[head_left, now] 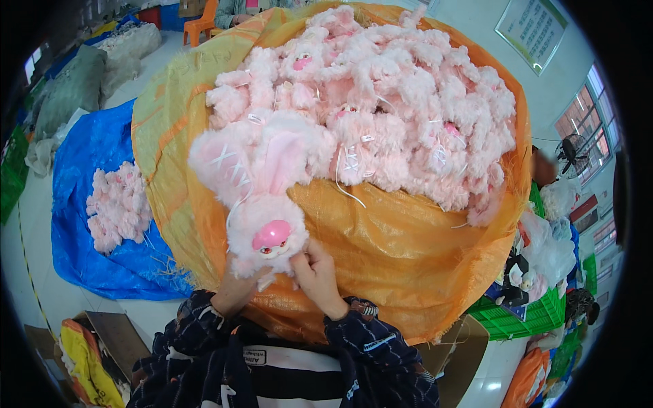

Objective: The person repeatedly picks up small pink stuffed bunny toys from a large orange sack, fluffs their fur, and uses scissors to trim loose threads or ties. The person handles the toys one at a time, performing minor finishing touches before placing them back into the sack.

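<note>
A pink plush rabbit with a bright pink nose lies head-down on the near edge of a big orange sack, just below the heap of pink plush toys filling it. The left hand and right hand both pinch its fur by the chin, fingers closed on it; a blue tarp with more pink toys lies to the left

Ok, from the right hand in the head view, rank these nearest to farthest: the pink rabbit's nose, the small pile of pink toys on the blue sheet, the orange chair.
1. Pink rabbit's nose: just above the right hand, which grips the toy's lower edge.
2. Small pile of pink toys: on the blue sheet, out to the left.
3. Orange chair: at the top, past the orange sack.
</note>
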A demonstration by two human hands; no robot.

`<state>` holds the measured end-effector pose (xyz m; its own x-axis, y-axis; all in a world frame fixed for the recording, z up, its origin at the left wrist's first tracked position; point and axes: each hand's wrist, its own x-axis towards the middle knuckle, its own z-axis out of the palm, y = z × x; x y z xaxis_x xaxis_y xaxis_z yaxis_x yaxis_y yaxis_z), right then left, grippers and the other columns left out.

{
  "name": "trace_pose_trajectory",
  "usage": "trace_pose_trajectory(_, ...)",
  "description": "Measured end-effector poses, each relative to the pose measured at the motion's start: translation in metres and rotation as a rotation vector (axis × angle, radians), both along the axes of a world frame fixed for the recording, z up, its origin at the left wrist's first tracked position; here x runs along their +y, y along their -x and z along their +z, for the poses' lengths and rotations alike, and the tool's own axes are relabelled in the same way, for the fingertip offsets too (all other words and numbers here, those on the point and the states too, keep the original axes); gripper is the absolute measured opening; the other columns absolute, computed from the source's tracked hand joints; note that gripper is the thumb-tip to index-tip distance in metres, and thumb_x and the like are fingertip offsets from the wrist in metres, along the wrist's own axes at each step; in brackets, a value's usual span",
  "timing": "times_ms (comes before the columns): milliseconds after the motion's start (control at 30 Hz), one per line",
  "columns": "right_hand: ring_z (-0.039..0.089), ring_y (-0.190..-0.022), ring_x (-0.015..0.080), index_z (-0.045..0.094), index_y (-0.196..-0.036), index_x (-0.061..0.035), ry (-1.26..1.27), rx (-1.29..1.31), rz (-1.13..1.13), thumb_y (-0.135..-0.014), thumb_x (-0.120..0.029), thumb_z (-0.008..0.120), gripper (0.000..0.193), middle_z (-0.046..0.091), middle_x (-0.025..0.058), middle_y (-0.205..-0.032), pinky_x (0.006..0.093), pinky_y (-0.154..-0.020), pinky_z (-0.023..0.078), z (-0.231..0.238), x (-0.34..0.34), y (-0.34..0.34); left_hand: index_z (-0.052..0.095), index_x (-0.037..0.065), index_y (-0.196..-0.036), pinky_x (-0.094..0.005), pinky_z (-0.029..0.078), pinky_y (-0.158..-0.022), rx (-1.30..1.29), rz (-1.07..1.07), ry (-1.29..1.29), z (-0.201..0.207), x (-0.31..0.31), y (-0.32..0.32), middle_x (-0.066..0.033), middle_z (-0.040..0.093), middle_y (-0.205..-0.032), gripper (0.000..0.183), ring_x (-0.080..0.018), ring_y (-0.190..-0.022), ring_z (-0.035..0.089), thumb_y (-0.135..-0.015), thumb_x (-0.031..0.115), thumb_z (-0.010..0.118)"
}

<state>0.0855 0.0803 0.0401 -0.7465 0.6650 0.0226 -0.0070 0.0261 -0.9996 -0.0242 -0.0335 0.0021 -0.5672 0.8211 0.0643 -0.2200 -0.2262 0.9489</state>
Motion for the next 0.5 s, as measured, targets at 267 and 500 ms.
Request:
trace_pose_trajectory(267, 0.052, -0.059, 0.0081, 0.052, -0.099, -0.0015, -0.198, 0.071, -0.183, -0.084, -0.022, 0.057, 0.026, 0.055, 0.0024, -0.078, 0.0213, -0.050, 0.042, 0.030, 0.066, 0.017, 0.030, 0.004, -0.130, -0.0400, 0.030, -0.101, -0.267, 0.573, -0.796, 0.083, -0.026, 0.123, -0.0152, 0.041, -0.126, 0.054, -0.0270, -0.116, 0.041, -0.089, 0.036, 0.045)
trace_pose_trajectory(500, 0.051, -0.057, 0.0090, 0.051, -0.094, -0.0017, 0.032, 0.028, -0.380, -0.082, -0.022, 0.058, 0.025, 0.053, 0.0035, -0.076, 0.0223, -0.045, 0.044, 0.020, 0.143, 0.030, 0.033, 0.006, -0.130, -0.0360, 0.035, -0.095, -0.561, 0.018, -0.509, 0.021, -0.010, 0.098, -0.0074, 0.037, -0.132, 0.048, -0.0234, -0.121, 0.035, -0.090, 0.031, 0.042)
